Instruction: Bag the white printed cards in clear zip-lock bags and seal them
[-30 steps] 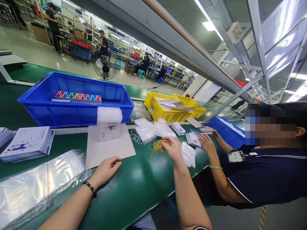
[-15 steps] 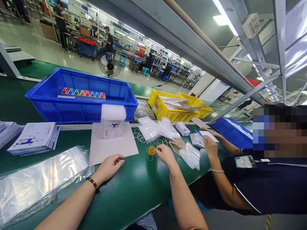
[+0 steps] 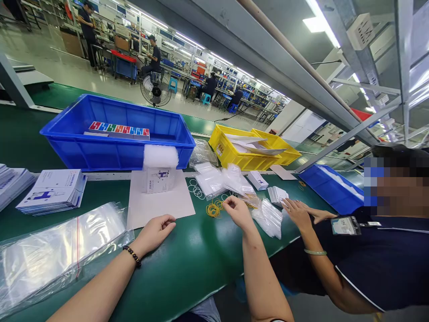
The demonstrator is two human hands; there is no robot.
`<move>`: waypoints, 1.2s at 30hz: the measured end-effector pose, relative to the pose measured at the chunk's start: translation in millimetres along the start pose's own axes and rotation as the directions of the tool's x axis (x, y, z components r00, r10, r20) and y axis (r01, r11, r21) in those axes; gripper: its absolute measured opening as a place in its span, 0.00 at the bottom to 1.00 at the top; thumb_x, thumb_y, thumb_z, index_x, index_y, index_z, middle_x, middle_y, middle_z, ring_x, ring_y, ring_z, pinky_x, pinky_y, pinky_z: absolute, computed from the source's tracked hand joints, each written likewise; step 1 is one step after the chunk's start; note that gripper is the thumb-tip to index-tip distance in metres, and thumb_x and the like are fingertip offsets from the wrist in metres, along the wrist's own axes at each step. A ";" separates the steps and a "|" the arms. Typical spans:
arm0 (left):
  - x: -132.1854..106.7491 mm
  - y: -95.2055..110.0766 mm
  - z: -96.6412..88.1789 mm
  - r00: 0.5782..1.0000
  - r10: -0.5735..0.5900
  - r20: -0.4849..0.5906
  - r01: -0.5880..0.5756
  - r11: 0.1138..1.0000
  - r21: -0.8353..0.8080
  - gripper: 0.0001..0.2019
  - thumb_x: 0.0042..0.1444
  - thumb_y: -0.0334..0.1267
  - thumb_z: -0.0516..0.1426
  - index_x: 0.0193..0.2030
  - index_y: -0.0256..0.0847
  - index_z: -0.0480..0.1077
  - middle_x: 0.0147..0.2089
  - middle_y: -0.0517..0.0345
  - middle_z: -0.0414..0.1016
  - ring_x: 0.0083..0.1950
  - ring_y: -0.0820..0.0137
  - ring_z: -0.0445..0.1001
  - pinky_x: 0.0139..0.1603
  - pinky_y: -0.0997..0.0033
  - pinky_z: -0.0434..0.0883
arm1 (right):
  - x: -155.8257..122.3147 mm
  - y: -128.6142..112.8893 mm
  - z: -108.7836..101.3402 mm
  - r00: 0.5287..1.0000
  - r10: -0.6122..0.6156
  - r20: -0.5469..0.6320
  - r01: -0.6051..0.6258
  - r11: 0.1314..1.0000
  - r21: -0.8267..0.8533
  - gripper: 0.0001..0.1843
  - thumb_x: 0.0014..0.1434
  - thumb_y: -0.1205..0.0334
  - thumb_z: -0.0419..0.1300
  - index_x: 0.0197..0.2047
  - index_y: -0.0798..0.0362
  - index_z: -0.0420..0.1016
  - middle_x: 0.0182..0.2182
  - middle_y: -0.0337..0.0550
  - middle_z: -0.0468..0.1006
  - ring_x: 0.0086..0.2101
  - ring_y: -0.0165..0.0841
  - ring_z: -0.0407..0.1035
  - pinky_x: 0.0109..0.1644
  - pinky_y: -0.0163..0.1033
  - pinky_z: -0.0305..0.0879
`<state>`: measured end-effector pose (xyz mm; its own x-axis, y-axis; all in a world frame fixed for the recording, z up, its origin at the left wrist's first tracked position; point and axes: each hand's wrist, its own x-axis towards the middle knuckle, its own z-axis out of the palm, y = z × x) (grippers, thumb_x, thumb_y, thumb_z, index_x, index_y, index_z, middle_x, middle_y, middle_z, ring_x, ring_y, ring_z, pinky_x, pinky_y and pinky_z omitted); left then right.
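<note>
My right hand (image 3: 238, 211) reaches over the green belt (image 3: 187, 259), its fingers pinched beside a heap of yellow rubber bands (image 3: 213, 209); what they pinch is too small to name. My left hand (image 3: 154, 232), with a bead bracelet at the wrist, rests loosely curled and empty on the belt at the near edge of a white sheet (image 3: 160, 203). A small white booklet (image 3: 160, 179) stands on that sheet under a foam block (image 3: 161, 156).
A co-worker sits at my right, hands (image 3: 298, 213) by a card stack (image 3: 277, 194) and small clear bags (image 3: 268, 217). Blue bin (image 3: 114, 154) with a colourful box, yellow bins (image 3: 234, 158), another blue bin (image 3: 330, 190), leaflet stacks (image 3: 53, 197), large zip bags (image 3: 56, 250), white rings (image 3: 194, 188).
My right hand drew back slightly from the rubber bands and pinched shut. The co-worker's hands pulled in from the card stack toward the belt's near edge. My left hand stayed put.
</note>
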<state>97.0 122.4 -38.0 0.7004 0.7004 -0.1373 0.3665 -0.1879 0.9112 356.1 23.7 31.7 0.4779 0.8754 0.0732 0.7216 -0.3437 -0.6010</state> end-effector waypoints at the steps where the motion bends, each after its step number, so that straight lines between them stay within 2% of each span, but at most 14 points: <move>1: -0.2 0.6 0.0 1.000 0.001 -0.005 -0.001 1.000 -0.002 0.15 0.50 0.47 0.50 0.37 0.41 0.71 0.27 0.60 0.71 0.28 0.69 0.68 0.32 0.71 0.64 | -2.2 -2.9 -5.5 1.000 -0.007 -0.001 0.007 0.998 0.067 0.04 0.49 0.62 0.53 0.25 0.53 0.65 0.22 0.37 0.68 0.26 0.30 0.64 0.32 0.35 0.61; 4: -1.2 2.8 -0.4 1.000 -0.002 -0.008 0.002 1.000 0.001 0.15 0.50 0.47 0.50 0.37 0.41 0.72 0.27 0.60 0.72 0.28 0.68 0.69 0.31 0.71 0.64 | -10.0 -10.6 -14.6 0.999 -0.019 0.035 0.006 0.945 0.326 0.05 0.46 0.61 0.57 0.27 0.53 0.66 0.21 0.36 0.68 0.24 0.29 0.64 0.29 0.35 0.62; 6: -1.9 4.6 -0.8 1.000 -0.009 0.000 0.009 1.000 0.008 0.16 0.50 0.48 0.50 0.37 0.41 0.72 0.27 0.60 0.72 0.28 0.68 0.69 0.31 0.71 0.64 | -14.3 -13.1 -13.7 0.993 -0.008 0.115 -0.043 0.902 0.429 0.06 0.45 0.60 0.58 0.28 0.53 0.67 0.20 0.35 0.68 0.22 0.29 0.65 0.27 0.35 0.62; 9: -2.5 7.0 -1.6 1.000 -0.019 -0.003 0.019 1.000 0.011 0.16 0.49 0.48 0.50 0.37 0.41 0.72 0.27 0.59 0.72 0.29 0.68 0.69 0.31 0.71 0.65 | -17.7 -12.0 -5.9 0.985 0.068 0.160 -0.127 0.909 0.397 0.05 0.45 0.61 0.59 0.25 0.53 0.67 0.18 0.33 0.68 0.19 0.27 0.64 0.24 0.34 0.61; 12: -2.6 7.5 -2.0 1.000 -0.024 -0.009 0.024 1.000 0.000 0.16 0.49 0.48 0.50 0.36 0.41 0.72 0.27 0.59 0.73 0.29 0.67 0.69 0.31 0.70 0.65 | -20.2 -9.9 0.7 0.980 0.100 0.171 -0.156 0.919 0.361 0.05 0.44 0.61 0.59 0.22 0.53 0.66 0.17 0.33 0.68 0.17 0.26 0.63 0.23 0.34 0.61; 16: -2.0 5.4 -1.7 1.000 -0.023 0.011 0.022 1.000 0.014 0.16 0.50 0.48 0.49 0.37 0.41 0.71 0.29 0.59 0.73 0.30 0.67 0.70 0.32 0.71 0.65 | -25.1 -12.0 -0.3 0.964 0.085 0.252 -0.192 0.878 0.439 0.06 0.42 0.61 0.60 0.25 0.53 0.68 0.19 0.36 0.73 0.19 0.27 0.66 0.26 0.34 0.64; 19: -1.7 3.9 -1.5 1.000 -0.018 0.020 0.018 0.999 0.030 0.16 0.51 0.47 0.49 0.38 0.41 0.70 0.29 0.59 0.73 0.31 0.68 0.70 0.32 0.71 0.65 | -27.1 -14.9 -2.6 0.953 0.112 0.281 -0.224 0.887 0.405 0.07 0.42 0.60 0.60 0.27 0.54 0.69 0.22 0.38 0.76 0.18 0.26 0.65 0.24 0.33 0.63; 22: -1.7 3.3 -1.2 1.000 -0.012 0.009 0.012 1.000 0.017 0.15 0.51 0.47 0.49 0.38 0.41 0.71 0.29 0.60 0.72 0.30 0.68 0.70 0.32 0.71 0.64 | -28.2 -17.0 -1.8 0.951 0.123 0.284 -0.231 0.893 0.386 0.07 0.42 0.62 0.60 0.27 0.54 0.69 0.21 0.37 0.75 0.16 0.24 0.62 0.22 0.32 0.61; 25: -1.7 2.4 -0.5 1.000 -0.017 0.001 0.017 1.000 0.002 0.15 0.50 0.47 0.50 0.37 0.41 0.71 0.28 0.60 0.72 0.29 0.68 0.69 0.32 0.71 0.64 | -30.3 -18.2 2.0 0.935 0.104 0.339 -0.233 0.902 0.364 0.04 0.42 0.64 0.59 0.25 0.54 0.69 0.20 0.36 0.74 0.16 0.24 0.61 0.22 0.32 0.60; 30: -0.6 -0.8 0.4 1.000 -0.019 -0.001 0.019 0.999 -0.033 0.15 0.50 0.47 0.51 0.38 0.41 0.71 0.28 0.60 0.72 0.29 0.68 0.69 0.31 0.70 0.64 | -31.6 -16.4 11.1 0.936 0.078 0.343 -0.189 0.933 0.305 0.02 0.42 0.65 0.59 0.24 0.54 0.70 0.19 0.36 0.74 0.22 0.28 0.67 0.27 0.33 0.61; 36: -0.9 0.2 -0.2 1.000 -0.019 0.001 0.019 0.999 -0.028 0.14 0.51 0.46 0.51 0.37 0.42 0.72 0.28 0.60 0.72 0.28 0.68 0.69 0.32 0.70 0.64 | -32.6 -15.8 17.3 0.926 0.050 0.375 -0.195 0.912 0.361 0.04 0.44 0.65 0.60 0.26 0.55 0.71 0.22 0.38 0.76 0.27 0.31 0.71 0.34 0.36 0.64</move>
<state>96.3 121.9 -37.7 0.6937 0.7035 -0.1548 0.3626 -0.1552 0.9189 320.4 6.5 25.1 0.2905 0.9207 -0.2607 0.3840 -0.3617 -0.8496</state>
